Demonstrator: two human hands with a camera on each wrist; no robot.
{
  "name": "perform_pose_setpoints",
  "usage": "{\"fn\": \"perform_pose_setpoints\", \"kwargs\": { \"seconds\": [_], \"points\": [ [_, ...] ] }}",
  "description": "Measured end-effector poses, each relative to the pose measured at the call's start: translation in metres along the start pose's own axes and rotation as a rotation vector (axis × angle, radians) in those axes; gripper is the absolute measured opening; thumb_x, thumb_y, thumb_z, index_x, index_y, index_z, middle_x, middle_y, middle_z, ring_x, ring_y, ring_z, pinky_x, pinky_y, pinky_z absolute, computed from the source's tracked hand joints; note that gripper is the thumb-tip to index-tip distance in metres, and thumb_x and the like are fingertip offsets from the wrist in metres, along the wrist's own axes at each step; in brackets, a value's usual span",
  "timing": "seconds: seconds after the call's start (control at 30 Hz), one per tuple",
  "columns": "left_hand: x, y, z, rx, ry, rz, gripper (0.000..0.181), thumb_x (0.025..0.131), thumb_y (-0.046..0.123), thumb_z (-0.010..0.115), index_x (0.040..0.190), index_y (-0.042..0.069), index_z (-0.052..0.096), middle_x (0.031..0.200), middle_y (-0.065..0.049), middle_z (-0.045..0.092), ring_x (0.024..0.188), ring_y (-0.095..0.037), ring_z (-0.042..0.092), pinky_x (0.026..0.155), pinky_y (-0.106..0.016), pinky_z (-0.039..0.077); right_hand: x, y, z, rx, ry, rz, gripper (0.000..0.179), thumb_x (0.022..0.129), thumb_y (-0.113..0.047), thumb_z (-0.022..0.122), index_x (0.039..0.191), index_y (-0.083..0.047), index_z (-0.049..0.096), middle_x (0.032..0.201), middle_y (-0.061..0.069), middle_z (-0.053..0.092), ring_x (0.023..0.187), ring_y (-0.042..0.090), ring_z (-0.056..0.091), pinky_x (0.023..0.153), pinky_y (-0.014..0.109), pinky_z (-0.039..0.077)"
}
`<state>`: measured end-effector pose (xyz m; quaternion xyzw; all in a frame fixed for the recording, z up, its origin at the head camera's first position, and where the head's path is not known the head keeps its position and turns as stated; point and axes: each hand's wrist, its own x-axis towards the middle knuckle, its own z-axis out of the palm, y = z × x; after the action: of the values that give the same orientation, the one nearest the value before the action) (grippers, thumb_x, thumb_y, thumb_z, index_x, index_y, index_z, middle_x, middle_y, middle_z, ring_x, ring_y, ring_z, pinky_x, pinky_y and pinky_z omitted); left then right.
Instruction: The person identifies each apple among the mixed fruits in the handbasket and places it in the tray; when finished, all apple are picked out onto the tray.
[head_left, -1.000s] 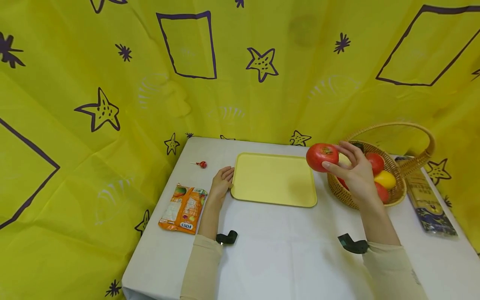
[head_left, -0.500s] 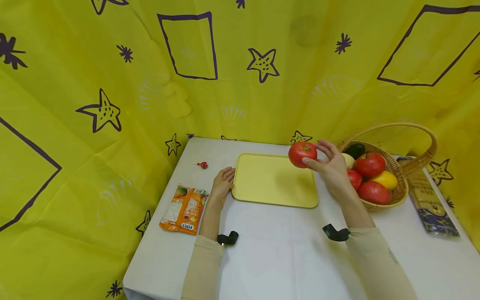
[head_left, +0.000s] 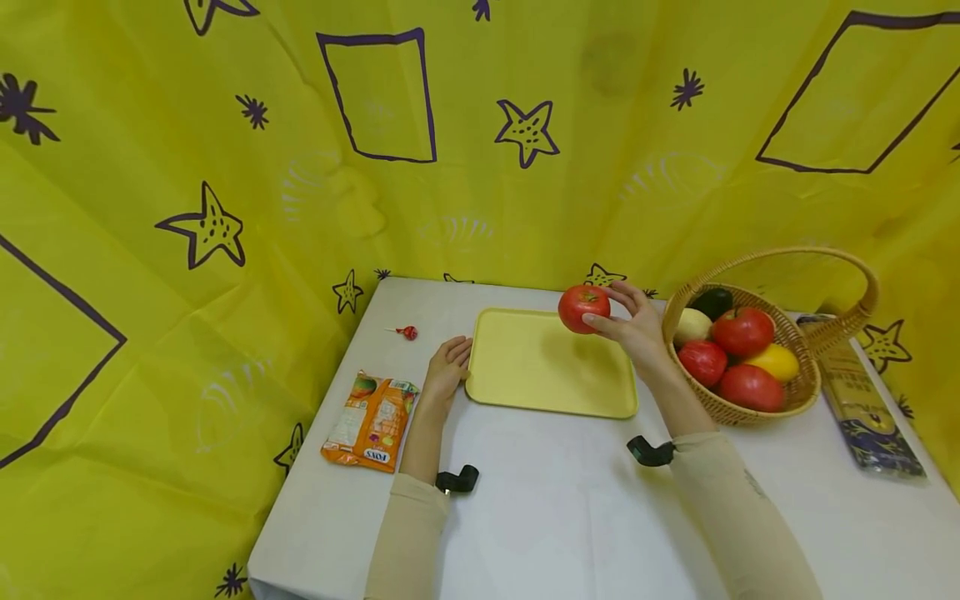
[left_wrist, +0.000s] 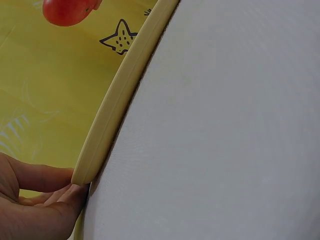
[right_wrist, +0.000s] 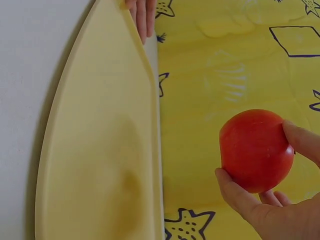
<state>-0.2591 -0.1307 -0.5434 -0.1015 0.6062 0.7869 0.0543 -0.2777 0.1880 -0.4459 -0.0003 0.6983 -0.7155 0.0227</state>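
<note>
A round red tomato [head_left: 584, 308] with a small stem end on top is held between the thumb and fingers of my right hand [head_left: 637, 332], raised over the right back part of a yellow tray [head_left: 551, 408]. In the right wrist view the tomato [right_wrist: 256, 151] sits at the fingertips, apart from the tray [right_wrist: 100, 100]. My left hand [head_left: 446, 368] is at the tray's left edge. The left wrist view has its thumb and fingers [left_wrist: 42, 177] pinching the tray's rim [left_wrist: 112, 107] at a corner.
On the right stands a wicker basket [head_left: 806, 400] of fruit and vegetables, its tall handle arching up. A flat packet [head_left: 862, 408] lies beyond it. To the left are a lollipop [head_left: 408, 332] and an orange snack bag [head_left: 371, 421]. A yellow curtain [head_left: 480, 208] hangs behind the table.
My right hand has carried the tomato leftward from in front of the basket to over the tray, slowing lately. The basket's contents are now uncovered. My left hand stays at the tray.
</note>
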Motion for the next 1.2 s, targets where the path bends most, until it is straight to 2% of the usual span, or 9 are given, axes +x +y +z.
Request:
{"fn": "perform_pose_setpoints", "kwargs": {
  "seconds": [0.2,0.4,0.53,0.73,0.93,1.2],
  "points": [
    [-0.001,0.000,0.000,-0.002,-0.002,0.008,0.080,0.080,-0.032,0.039,0.155,-0.004,0.038,0.158,-0.023,0.044,0.150,-0.033,0.040,0.124,-0.038,0.035,0.009,0.006,0.008,-0.001,-0.009,-0.006,0.089,0.088,-0.005,0.083,0.161,-0.008,0.032,0.160,0.017,0.042,0.099,0.014,0.068,0.083,0.022,0.062],
    [-0.001,0.000,0.000,-0.001,0.002,0.006,0.080,0.081,-0.032,0.039,0.155,-0.003,0.038,0.158,-0.022,0.045,0.150,-0.033,0.040,0.124,-0.037,0.035,0.017,0.012,0.018,-0.047,-0.038,-0.034,0.089,0.089,-0.007,0.082,0.161,-0.006,0.030,0.159,0.017,0.043,0.108,0.024,0.065,0.084,0.025,0.063],
    [-0.001,0.000,0.000,-0.002,-0.002,0.000,0.079,0.082,-0.031,0.040,0.156,-0.002,0.038,0.158,-0.021,0.045,0.149,-0.032,0.041,0.124,-0.037,0.036,0.020,0.012,0.025,-0.071,-0.057,-0.021,0.088,0.090,-0.007,0.081,0.162,-0.007,0.029,0.160,0.016,0.042,0.113,0.030,0.064,0.085,0.024,0.063],
    [-0.001,0.001,0.000,-0.003,-0.013,0.009,0.080,0.081,-0.032,0.040,0.155,-0.004,0.037,0.158,-0.023,0.044,0.150,-0.034,0.040,0.124,-0.038,0.035,0.028,0.018,0.035,-0.077,-0.061,-0.010,0.086,0.089,-0.002,0.081,0.160,-0.006,0.032,0.157,0.016,0.046,0.102,0.021,0.068,0.081,0.023,0.063],
    [-0.002,0.001,0.000,-0.010,-0.017,0.018,0.080,0.081,-0.032,0.039,0.156,-0.005,0.037,0.158,-0.025,0.043,0.150,-0.035,0.039,0.125,-0.039,0.034,0.036,0.026,0.045,-0.074,-0.076,0.004,0.083,0.087,0.001,0.081,0.157,-0.005,0.036,0.156,0.016,0.048,0.105,0.026,0.067,0.081,0.025,0.064],
    [-0.002,0.001,0.000,-0.003,-0.007,-0.001,0.079,0.082,-0.031,0.042,0.156,-0.003,0.037,0.158,-0.022,0.044,0.150,-0.033,0.040,0.124,-0.037,0.035,0.044,0.035,0.057,-0.077,-0.082,0.019,0.084,0.087,0.003,0.081,0.157,-0.001,0.035,0.157,0.019,0.046,0.097,0.021,0.069,0.082,0.026,0.064]
  ]
}}
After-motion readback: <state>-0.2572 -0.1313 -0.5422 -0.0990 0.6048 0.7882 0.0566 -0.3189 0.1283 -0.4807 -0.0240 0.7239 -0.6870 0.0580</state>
